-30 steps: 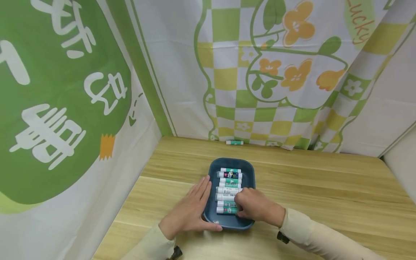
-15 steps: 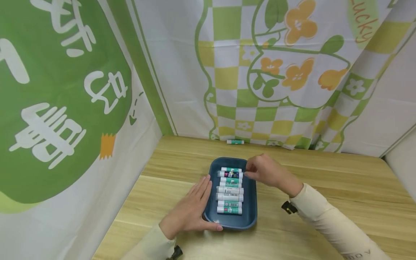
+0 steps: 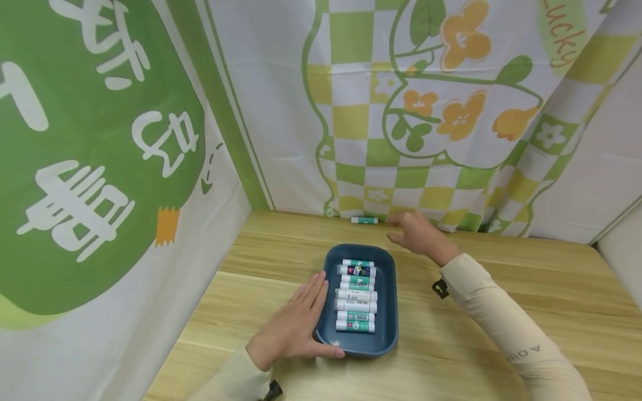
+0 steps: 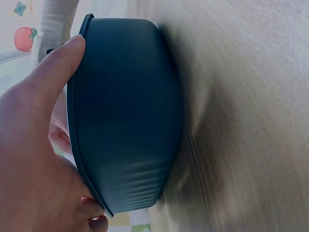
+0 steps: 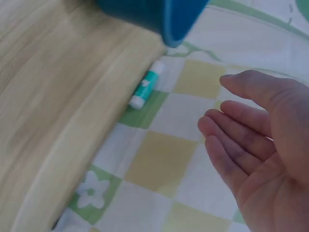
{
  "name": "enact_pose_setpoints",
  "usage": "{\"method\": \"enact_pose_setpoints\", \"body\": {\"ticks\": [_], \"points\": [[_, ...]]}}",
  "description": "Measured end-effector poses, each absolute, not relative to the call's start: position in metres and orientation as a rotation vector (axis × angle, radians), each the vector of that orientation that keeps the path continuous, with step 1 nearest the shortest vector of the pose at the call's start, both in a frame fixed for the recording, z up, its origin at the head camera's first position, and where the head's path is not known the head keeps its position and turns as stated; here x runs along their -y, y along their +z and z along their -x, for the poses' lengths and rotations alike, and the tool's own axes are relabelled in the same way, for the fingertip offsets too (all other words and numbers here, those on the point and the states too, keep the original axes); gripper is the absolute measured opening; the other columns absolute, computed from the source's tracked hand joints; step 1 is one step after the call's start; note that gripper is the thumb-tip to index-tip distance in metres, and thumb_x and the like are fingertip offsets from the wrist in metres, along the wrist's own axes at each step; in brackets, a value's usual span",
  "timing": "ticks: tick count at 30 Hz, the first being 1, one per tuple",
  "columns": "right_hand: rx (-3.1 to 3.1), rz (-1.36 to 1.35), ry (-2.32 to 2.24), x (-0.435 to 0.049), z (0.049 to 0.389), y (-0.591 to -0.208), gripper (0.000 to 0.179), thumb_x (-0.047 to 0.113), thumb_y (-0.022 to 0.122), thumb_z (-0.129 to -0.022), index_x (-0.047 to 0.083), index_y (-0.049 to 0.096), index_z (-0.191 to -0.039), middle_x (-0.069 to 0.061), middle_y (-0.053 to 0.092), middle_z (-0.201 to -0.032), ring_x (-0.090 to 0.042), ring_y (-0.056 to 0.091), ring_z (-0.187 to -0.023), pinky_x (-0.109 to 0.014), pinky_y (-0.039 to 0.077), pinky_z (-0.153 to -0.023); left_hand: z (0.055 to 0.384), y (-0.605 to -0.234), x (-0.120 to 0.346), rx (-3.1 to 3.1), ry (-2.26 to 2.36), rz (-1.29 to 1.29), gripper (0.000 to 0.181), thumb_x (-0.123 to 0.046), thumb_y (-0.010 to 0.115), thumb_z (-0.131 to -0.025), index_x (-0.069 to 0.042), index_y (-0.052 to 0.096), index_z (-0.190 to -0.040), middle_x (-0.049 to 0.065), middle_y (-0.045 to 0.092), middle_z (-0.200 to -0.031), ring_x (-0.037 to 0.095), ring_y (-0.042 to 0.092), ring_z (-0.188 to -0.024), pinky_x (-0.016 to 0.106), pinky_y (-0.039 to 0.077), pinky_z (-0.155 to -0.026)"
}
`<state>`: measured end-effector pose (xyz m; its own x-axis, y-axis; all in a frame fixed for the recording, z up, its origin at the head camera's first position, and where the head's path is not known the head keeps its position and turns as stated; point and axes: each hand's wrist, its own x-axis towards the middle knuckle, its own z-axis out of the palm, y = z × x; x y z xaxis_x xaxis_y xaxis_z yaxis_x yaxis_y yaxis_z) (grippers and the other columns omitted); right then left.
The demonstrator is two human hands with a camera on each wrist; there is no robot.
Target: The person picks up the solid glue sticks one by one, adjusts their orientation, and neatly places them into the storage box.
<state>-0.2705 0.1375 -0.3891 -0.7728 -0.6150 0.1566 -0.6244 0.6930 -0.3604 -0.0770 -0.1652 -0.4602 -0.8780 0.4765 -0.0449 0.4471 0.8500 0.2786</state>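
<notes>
My left hand [image 3: 293, 328] rests along the left rim of a dark blue plastic tray [image 3: 390, 312], its thumb at the near corner. In the left wrist view the thumb lies on the rim of the tray [image 4: 120, 106]. Inside lie several glue sticks [image 3: 356, 305] in a column, with green, white and dark labels. One more green-and-white glue stick [image 3: 364, 220] lies at the table's back edge, against the curtain. Just right of it is my right hand [image 3: 418, 234], holding nothing. The right wrist view shows that hand [image 5: 256, 140] with loosely bent fingers, apart from the glue stick [image 5: 147, 86].
The wooden table [image 3: 481, 289] spreads to the right of the tray. A checked curtain [image 3: 401, 139] hangs along the back edge, and a green-and-white printed cloth [image 3: 100, 167] covers the left side.
My right hand has left the glue sticks in the tray, passed over its far right corner and reached the table's back edge. My left hand stays on the tray.
</notes>
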Motion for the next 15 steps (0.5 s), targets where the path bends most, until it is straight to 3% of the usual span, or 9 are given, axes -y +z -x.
{"method": "enact_pose_setpoints", "body": {"ticks": [6, 15], "points": [[2.929, -1.029, 0.603, -0.129, 0.293, -0.408, 0.046, 0.013, 0.073, -0.098, -0.010, 0.064, -0.137, -0.030, 0.068, -0.137, -0.046, 0.067, -0.125, -0.057, 0.055, -0.108, 0.077, -0.460, 0.165, -2.914, 0.396, -0.733, 0.140, -0.093, 0.060, -0.077, 0.000, 0.011, -0.169, 0.018, 0.000, -0.179, 0.034, 0.006, -0.167, 0.050, 0.021, -0.135], [2.967, -1.008, 0.561, -0.119, 0.319, -0.433, 0.052, 0.015, 0.072, -0.100, -0.009, 0.058, -0.144, -0.030, 0.062, -0.145, -0.045, 0.066, -0.127, -0.055, 0.055, -0.109, 0.076, -0.459, 0.165, -2.906, 0.394, -0.741, 0.140, -0.092, 0.062, -0.077, 0.000, 0.010, -0.169, 0.018, -0.001, -0.179, 0.036, 0.006, -0.167, 0.051, 0.021, -0.135]]}}
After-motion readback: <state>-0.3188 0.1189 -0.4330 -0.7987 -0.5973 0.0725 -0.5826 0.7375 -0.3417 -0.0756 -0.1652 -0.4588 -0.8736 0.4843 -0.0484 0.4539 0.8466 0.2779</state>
